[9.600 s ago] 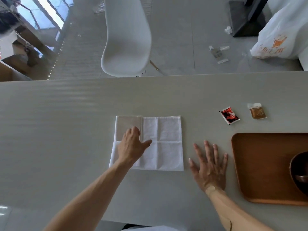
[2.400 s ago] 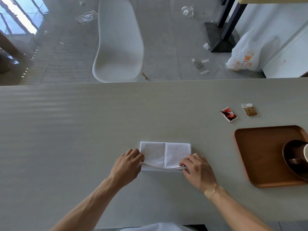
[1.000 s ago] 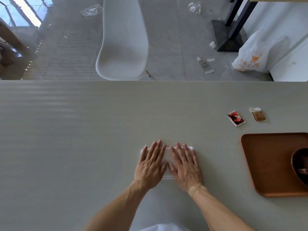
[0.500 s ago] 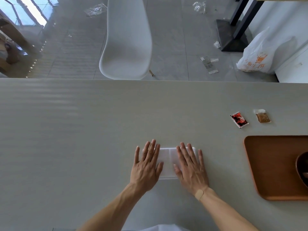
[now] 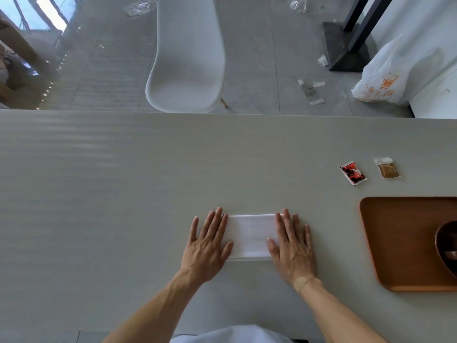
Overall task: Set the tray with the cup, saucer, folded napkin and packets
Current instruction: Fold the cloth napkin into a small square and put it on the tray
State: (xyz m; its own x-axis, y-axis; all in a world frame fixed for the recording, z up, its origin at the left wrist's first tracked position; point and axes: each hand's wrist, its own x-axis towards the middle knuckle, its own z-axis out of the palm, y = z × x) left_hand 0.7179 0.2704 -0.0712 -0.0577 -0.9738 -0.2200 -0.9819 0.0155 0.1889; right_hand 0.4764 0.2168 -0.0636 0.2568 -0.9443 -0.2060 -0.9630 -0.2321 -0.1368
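A white napkin (image 5: 250,236), folded into a narrow rectangle, lies flat on the grey table in front of me. My left hand (image 5: 209,246) rests flat on its left end, fingers spread. My right hand (image 5: 293,246) presses flat on its right end. A brown wooden tray (image 5: 400,241) sits at the right edge, with a dark saucer (image 5: 445,246) partly cut off by the frame. Beyond the tray lie a red packet (image 5: 353,173) and a brown packet (image 5: 387,168). No cup can be made out.
The table's far edge (image 5: 222,113) runs across the view. Behind it stand a white chair (image 5: 188,58), a black post base (image 5: 346,45) and a white plastic bag (image 5: 395,73) on a littered floor.
The napkin went from a large open square to a narrow folded strip. In the last second my hands slid apart from its middle to its two ends.
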